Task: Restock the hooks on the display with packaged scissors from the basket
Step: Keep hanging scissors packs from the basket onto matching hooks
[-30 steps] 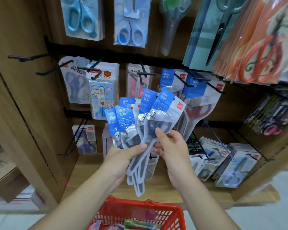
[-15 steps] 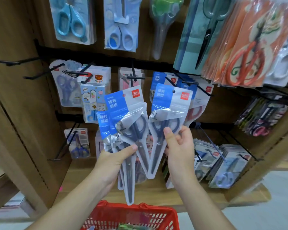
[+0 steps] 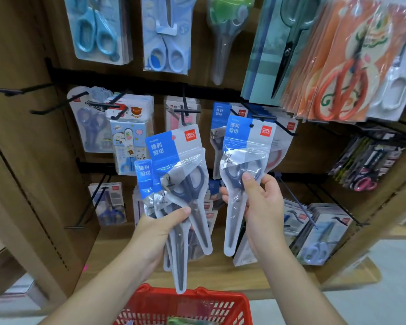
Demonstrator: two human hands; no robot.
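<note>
My left hand (image 3: 161, 233) grips a bunch of packaged scissors (image 3: 176, 165), blue-and-white headers up, blades pointing down toward the red basket (image 3: 190, 308). My right hand (image 3: 261, 202) pinches a single packaged pair of scissors (image 3: 244, 146), held upright. Its hang hole sits just below the tip of a black display hook (image 3: 271, 118), in front of matching packs that hang on that hook.
Black hooks (image 3: 17, 91) jut out bare at the left of the wooden display. Other scissor packs hang above, left and right. Stacked packs (image 3: 319, 233) lean on the bottom shelf at the right. The basket stands below the shelf edge.
My right hand has pulled one pack away from the bunch and raised it up and right toward the hook. My left hand keeps the rest, now slightly lower and apart.
</note>
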